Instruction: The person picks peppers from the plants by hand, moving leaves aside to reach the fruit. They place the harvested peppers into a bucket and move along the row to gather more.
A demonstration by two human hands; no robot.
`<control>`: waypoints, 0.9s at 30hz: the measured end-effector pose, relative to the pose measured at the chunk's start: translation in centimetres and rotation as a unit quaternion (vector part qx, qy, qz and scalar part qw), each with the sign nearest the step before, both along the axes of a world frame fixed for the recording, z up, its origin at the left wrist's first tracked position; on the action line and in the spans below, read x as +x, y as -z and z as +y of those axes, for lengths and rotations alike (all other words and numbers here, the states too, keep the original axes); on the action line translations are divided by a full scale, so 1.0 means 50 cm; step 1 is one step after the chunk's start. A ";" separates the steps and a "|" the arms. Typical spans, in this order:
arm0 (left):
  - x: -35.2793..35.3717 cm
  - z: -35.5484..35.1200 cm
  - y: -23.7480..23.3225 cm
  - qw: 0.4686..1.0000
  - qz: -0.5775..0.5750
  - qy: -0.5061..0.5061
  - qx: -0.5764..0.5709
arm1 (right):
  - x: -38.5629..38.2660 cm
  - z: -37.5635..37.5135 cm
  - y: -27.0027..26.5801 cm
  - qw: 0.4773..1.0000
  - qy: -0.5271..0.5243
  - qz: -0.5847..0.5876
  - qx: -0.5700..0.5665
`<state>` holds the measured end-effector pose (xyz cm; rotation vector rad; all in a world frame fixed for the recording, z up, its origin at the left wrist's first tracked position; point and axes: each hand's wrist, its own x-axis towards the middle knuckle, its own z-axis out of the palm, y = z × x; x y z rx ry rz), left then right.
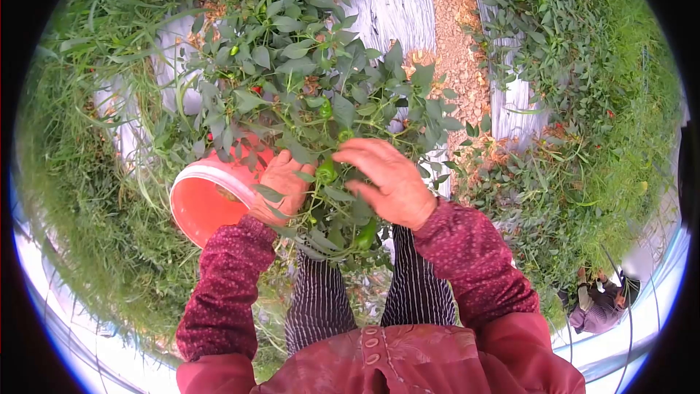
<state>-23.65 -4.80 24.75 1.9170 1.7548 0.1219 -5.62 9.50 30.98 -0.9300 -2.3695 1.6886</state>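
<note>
Among the leaves of a pepper plant (343,120), both of my hands flank a green pepper (326,171). My right hand (392,182) is just right of it, with the thumb and fingers apart and nothing seen between them. My left hand (284,184) is on the pepper's left, its fingers curled into the foliage; leaves partly cover them, so what they grip is hidden. Lower down hangs a longer green pepper (367,235), and another green pepper (325,108) shows higher up. A red bucket (188,201) lies tilted beside my left hand, its mouth facing toward me.
White plastic mulch (390,7) covers strips of ground beside a path of tan soil (456,51). More pepper plants (539,0) grow on the right, and tall grass (87,36) on the left. Another person (598,306) crouches at the lower right.
</note>
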 end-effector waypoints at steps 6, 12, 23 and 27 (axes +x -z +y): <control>0.014 0.016 -0.028 0.998 0.003 0.037 -0.054 | -0.019 -0.016 -0.008 0.995 -0.087 -0.006 0.048; 0.045 0.049 -0.079 0.986 -0.004 0.054 -0.155 | 0.013 -0.056 -0.059 0.984 -0.084 -0.110 0.115; 0.043 0.043 -0.056 0.999 -0.026 0.004 -0.019 | 0.088 -0.057 -0.112 0.883 -0.074 -0.034 -0.463; 0.035 0.015 -0.059 0.992 -0.068 -0.023 -0.100 | 0.137 -0.027 -0.017 0.841 0.222 0.088 -0.485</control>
